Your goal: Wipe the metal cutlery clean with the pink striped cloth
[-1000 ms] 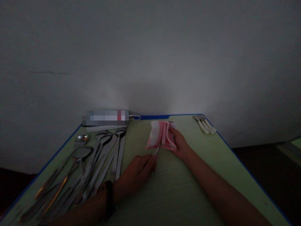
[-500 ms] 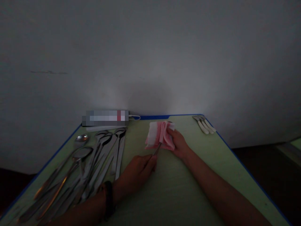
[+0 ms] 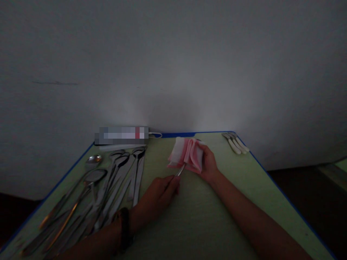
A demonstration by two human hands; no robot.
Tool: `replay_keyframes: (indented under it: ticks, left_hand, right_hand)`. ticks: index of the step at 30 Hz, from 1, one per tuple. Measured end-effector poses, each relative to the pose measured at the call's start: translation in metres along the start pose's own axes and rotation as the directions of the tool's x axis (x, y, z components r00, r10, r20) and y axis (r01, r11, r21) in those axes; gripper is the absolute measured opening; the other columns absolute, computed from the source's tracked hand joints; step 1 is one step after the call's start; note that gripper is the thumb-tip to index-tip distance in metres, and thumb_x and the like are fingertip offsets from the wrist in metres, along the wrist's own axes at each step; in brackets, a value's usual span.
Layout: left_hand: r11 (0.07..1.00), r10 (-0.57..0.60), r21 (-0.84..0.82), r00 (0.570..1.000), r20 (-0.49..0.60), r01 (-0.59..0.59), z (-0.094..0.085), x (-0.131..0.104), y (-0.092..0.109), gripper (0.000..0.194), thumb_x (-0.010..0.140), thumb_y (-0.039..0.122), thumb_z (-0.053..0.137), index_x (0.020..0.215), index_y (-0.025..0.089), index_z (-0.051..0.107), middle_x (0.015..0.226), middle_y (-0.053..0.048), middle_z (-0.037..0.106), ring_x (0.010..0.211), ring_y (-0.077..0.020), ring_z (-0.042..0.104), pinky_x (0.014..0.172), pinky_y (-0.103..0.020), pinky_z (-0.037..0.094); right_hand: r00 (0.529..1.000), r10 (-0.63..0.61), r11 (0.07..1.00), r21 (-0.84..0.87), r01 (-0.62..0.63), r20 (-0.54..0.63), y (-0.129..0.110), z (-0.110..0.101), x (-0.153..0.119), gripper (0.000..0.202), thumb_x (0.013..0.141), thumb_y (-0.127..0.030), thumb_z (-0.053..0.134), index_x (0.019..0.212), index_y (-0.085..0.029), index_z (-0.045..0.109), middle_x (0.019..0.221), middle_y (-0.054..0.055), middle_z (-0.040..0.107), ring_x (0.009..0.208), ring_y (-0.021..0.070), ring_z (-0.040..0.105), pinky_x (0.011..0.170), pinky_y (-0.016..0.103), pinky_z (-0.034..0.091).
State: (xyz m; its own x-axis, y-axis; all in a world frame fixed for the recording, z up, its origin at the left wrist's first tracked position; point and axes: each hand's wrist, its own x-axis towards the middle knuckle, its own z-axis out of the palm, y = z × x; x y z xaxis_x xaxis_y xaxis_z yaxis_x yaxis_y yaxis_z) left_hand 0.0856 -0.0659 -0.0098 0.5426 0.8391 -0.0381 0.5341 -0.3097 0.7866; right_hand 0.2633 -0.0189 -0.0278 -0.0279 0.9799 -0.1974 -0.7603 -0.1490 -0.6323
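Note:
My left hand (image 3: 162, 191) is closed round the handle of a thin metal utensil (image 3: 180, 169), whose far end is covered by a folded pink and white cloth (image 3: 193, 155). My right hand (image 3: 210, 164) grips the right side of that cloth, its fingers partly hidden behind the folds. A small dark bit of metal shows at the cloth's upper edge. Left of my hands lie several metal spoons and other long-handled utensils (image 3: 121, 159), some with gold-coloured handles. Three pieces of cutlery with white handles (image 3: 233, 145) rest together at the table's back right.
The light green table (image 3: 206, 220) has a blue edge and stands against a grey wall (image 3: 173, 72). At its back left is a blurred-out box-like object (image 3: 121, 136) with a white cord (image 3: 155, 135) beside it.
The cloth has shifted slightly and its left part is raised a little. My right hand has moved slightly to the right. My left hand still holds the utensil.

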Motion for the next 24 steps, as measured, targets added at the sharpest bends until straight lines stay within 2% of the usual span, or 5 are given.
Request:
replay_keyframes:
  ticks: [4,9,13,17,24]
  left_hand:
    - [0.995,-0.068,-0.069,0.998,0.0,0.068,-0.003,0.001,0.002,0.046,0.089,0.045,0.026,0.061,0.017,0.049,0.048,0.004,0.045,0.047,-0.0109,0.044,0.048,-0.021,0.032]
    - [0.993,-0.087,-0.083,0.996,0.029,0.089,-0.003,0.0,0.005,0.046,0.088,0.046,0.027,0.059,0.017,0.049,0.045,0.005,0.042,0.044,-0.0106,0.042,0.046,-0.021,0.031]
    - [0.997,-0.056,-0.041,0.998,0.042,0.058,-0.002,0.0,0.003,0.045,0.089,0.042,0.026,0.059,0.017,0.049,0.048,0.004,0.046,0.046,-0.0105,0.044,0.048,-0.021,0.031]
    - [0.999,-0.031,0.011,0.999,0.03,0.031,-0.002,0.001,0.002,0.044,0.09,0.041,0.026,0.06,0.017,0.049,0.05,0.004,0.048,0.048,-0.0109,0.046,0.05,-0.021,0.032]
    - [0.998,0.005,0.062,1.0,0.023,-0.006,-0.002,0.002,0.003,0.044,0.09,0.039,0.027,0.06,0.017,0.05,0.052,0.003,0.05,0.05,-0.0109,0.046,0.051,-0.022,0.031]
  right_hand:
    - [0.997,0.005,0.997,0.073,-0.01,0.074,-0.004,0.001,-0.003,0.029,0.072,-0.032,0.047,0.096,-0.02,0.06,0.076,0.001,0.069,0.072,0.0203,0.064,0.069,0.037,0.051]
    - [0.996,0.067,0.997,0.034,-0.07,0.06,0.001,0.001,0.001,0.02,0.076,-0.029,0.051,0.089,-0.017,0.06,0.072,0.002,0.069,0.075,0.0198,0.064,0.072,0.035,0.051]
    - [1.0,-0.001,1.0,-0.031,0.002,0.027,0.007,-0.001,0.003,0.015,0.074,-0.027,0.06,0.081,-0.014,0.061,0.07,0.003,0.068,0.074,0.0181,0.064,0.072,0.031,0.051]
    - [0.998,-0.058,0.996,-0.063,0.06,0.038,0.011,-0.003,0.004,0.018,0.07,-0.025,0.066,0.083,-0.014,0.062,0.072,0.003,0.069,0.071,0.0167,0.064,0.072,0.03,0.051]
    - [0.988,-0.139,0.987,0.067,0.143,-0.062,0.004,-0.002,0.008,0.018,0.073,-0.021,0.061,0.091,-0.018,0.061,0.083,0.001,0.069,0.075,0.0144,0.064,0.078,0.028,0.05]
